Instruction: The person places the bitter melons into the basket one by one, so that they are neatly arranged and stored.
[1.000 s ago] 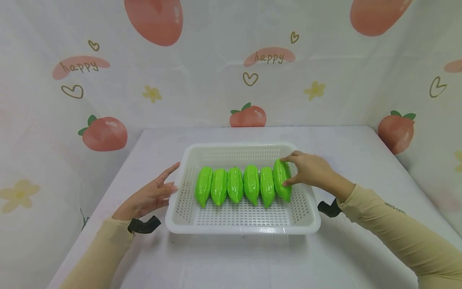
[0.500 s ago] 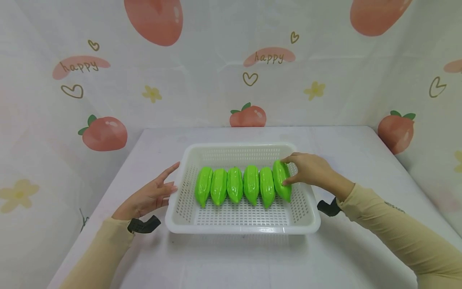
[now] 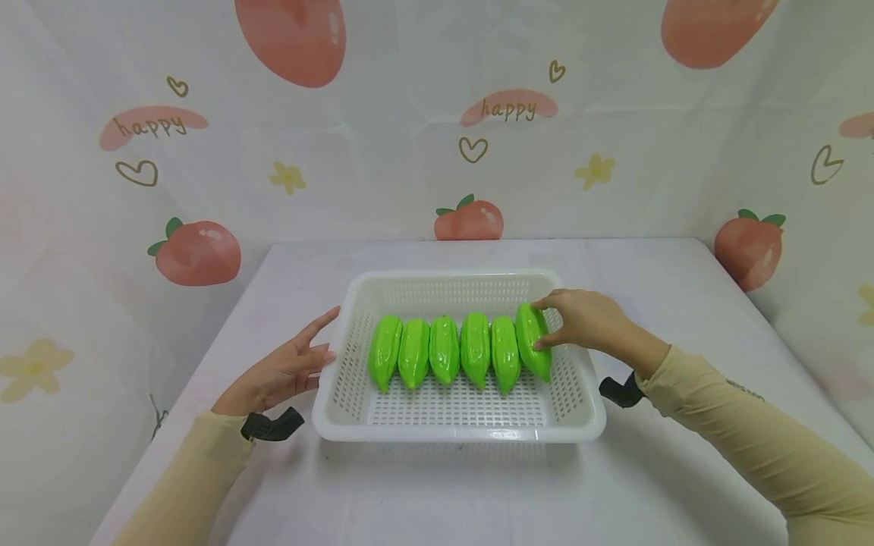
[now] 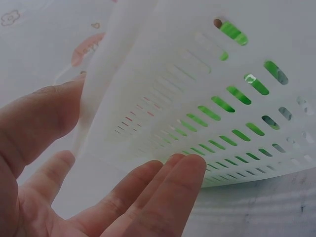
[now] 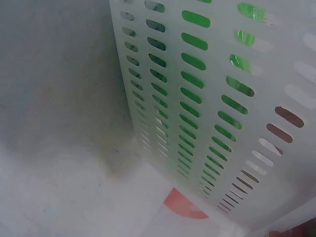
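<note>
A white perforated plastic basket stands on the table with a row of several glossy green ribbed fruits in it. At the right end of that row, my right hand reaches over the basket's side and pinches the last green fruit between thumb and fingers; this fruit tilts against its neighbour. My left hand is at the basket's left side, fingers loosely extended and touching the rim. In the left wrist view its fingers lie outside the slotted wall. The right wrist view shows mostly the outer wall.
White cloth covers the table. A white backdrop printed with peaches, hearts and flowers rises behind and at both sides. Black wrist cameras sit on the left sleeve and right sleeve.
Very little differs. My right hand has lowered by a hair, and the top of the rightmost green fruit has leaned slightly left with it. The left hand and basket have stayed put.
</note>
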Motion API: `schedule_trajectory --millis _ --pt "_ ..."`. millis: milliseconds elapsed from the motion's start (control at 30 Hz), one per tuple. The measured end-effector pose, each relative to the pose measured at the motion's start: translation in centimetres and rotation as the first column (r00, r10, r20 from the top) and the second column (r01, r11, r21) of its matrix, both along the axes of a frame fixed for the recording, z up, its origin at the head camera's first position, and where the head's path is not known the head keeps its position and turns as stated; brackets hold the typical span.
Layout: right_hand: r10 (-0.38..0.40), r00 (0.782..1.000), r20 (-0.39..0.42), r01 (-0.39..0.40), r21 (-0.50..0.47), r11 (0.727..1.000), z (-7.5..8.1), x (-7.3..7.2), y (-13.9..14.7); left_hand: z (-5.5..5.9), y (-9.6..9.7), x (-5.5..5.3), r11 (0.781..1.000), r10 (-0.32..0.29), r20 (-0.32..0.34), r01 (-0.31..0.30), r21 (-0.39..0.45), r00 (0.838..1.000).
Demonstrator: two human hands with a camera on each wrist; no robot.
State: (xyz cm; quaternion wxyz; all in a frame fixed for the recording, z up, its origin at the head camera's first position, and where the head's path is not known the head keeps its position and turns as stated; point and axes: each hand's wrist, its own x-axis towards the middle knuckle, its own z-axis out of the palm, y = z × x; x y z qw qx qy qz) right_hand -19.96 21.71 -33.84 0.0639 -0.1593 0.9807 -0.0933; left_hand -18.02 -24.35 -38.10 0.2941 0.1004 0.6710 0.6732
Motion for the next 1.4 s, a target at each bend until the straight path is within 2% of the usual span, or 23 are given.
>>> schedule_trajectory --millis 267,433,600,700,867,1033,1167,1267,1333,1400 --pt "-0.001 1.000 -0.005 0.001 -0.016 1.000 -0.2 0.0 0.0 0.0 -0.1 0.2 0.999 -0.002 -0.022 0.002 -0.036 1.000" --pt "-0.011 1.000 0.021 0.012 -0.045 0.999 -0.1 -0.2 0.3 0.1 -0.1 0.2 1.000 -0.003 -0.014 0.002 -0.027 1.000" --pt "-0.018 0.997 0.073 0.028 -0.139 0.990 0.2 -0.4 0.8 0.1 0.0 0.2 0.999 -0.007 -0.024 0.006 -0.035 1.000" --pt "-0.014 0.993 0.114 0.037 -0.208 0.977 0.5 -0.4 1.3 0.0 0.0 0.2 0.997 0.007 -0.044 -0.011 -0.078 0.999" --pt "-0.004 0.991 0.136 0.041 -0.276 0.960 1.4 0.2 2.2 0.1 -0.4 0.5 0.983 0.036 -0.120 -0.056 -0.172 0.992" --pt "0.024 0.989 0.144 0.025 -0.333 0.942 3.1 1.1 3.0 1.8 -0.9 1.3 0.969 0.045 -0.223 -0.097 -0.229 0.974" --pt "0.053 0.992 0.113 -0.008 -0.366 0.930 4.8 2.4 3.4 3.8 -0.8 2.4 0.955 0.032 -0.330 -0.125 -0.268 0.944" --pt "0.054 0.997 0.062 -0.025 -0.387 0.922 6.0 3.8 3.5 5.7 -0.2 3.5 0.925 0.011 -0.425 -0.171 -0.339 0.905" --pt "0.041 0.999 0.008 -0.034 -0.397 0.917 6.8 4.7 3.4 7.1 0.5 4.4 0.887 -0.005 -0.503 -0.229 -0.402 0.864" --pt "0.026 0.997 -0.074 -0.054 -0.407 0.912 7.4 5.8 3.2 8.5 1.3 5.4 0.842 -0.023 -0.581 -0.298 -0.450 0.814"
